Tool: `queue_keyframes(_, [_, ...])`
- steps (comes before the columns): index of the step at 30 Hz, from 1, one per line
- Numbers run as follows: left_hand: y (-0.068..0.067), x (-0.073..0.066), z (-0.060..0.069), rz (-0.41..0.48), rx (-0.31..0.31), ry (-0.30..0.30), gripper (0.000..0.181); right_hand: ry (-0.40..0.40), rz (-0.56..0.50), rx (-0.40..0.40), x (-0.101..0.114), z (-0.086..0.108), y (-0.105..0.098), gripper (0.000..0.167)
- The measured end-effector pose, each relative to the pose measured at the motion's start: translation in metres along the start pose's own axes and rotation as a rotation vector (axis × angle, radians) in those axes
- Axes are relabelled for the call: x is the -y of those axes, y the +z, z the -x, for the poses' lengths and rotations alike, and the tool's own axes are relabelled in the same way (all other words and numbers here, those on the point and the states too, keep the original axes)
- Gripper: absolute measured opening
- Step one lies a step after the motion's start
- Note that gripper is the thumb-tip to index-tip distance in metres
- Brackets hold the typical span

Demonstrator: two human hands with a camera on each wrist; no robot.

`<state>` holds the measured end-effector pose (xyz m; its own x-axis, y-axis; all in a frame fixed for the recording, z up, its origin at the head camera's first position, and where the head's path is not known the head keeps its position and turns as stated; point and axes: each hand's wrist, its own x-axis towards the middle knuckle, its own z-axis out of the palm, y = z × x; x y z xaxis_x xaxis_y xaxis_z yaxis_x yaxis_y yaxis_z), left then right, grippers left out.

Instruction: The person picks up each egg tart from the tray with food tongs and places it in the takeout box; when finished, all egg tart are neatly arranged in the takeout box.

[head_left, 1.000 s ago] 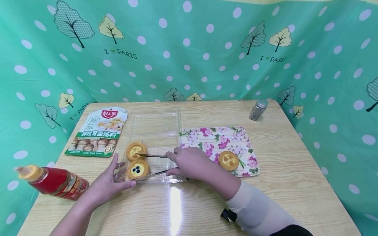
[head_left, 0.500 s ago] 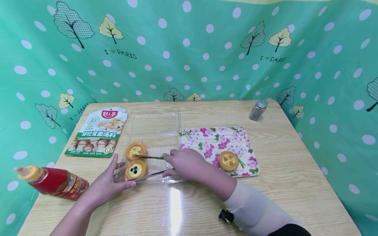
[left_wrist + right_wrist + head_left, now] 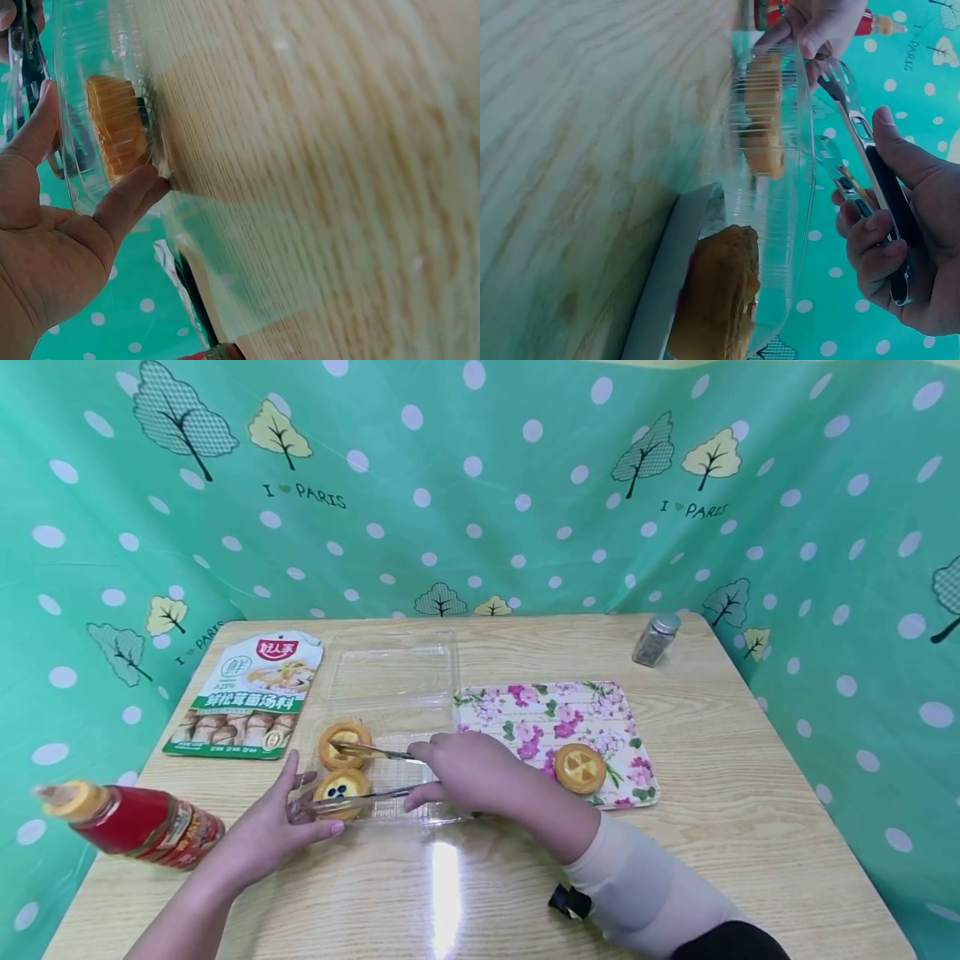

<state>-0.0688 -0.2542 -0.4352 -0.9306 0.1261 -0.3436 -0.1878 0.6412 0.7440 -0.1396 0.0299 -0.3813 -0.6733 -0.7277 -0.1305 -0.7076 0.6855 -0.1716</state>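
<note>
My right hand [image 3: 468,774] grips metal tongs [image 3: 885,195] with black handle grips, their arms spread apart. In the head view one tong arm lies over the plain-topped egg tart [image 3: 344,745], the other across the blueberry-topped tart [image 3: 341,793]. Both tarts sit side by side at the left end of an open clear plastic box [image 3: 420,720]. My left hand [image 3: 262,831] holds that box's near left corner, thumb along the front and fingers at the left side. In the left wrist view, a tart [image 3: 118,127] shows through the clear wall.
Right of the box, a floral tray [image 3: 536,710] bears another tart [image 3: 581,769]. A mushroom soup pouch [image 3: 247,693] lies at the back left. A red sauce bottle [image 3: 157,827] stands by my left forearm, and a spice jar [image 3: 656,641] at the back right.
The tong arms have tilted and spread, the lower one rising over the blueberry tart. That tart has shifted slightly left. My right hand has moved a little left; my left hand stays put.
</note>
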Motion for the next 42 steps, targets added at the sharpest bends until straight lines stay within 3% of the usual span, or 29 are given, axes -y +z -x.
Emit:
queue_keyframes(8, [0.000, 0.000, -0.001, 0.083, 0.023, 0.001, 0.135, 0.059, -0.087, 0.009, -0.009, 0.004, -0.010, 0.077])
queue_keyframes(15, [-0.001, 0.001, -0.002, 0.062, 0.013, -0.013, 0.135, 0.108, -0.124, -0.041, -0.031, 0.017, -0.021, 0.076])
queue_keyframes(25, [-0.001, 0.001, -0.003, 0.071, 0.027, -0.028, 0.135, 0.240, -0.169, -0.106, -0.070, 0.052, -0.027, 0.074])
queue_keyframes(42, [0.000, -0.001, -0.002, 0.054, 0.024, -0.043, 0.136, 0.393, -0.205, -0.156, -0.110, 0.111, -0.019, 0.087])
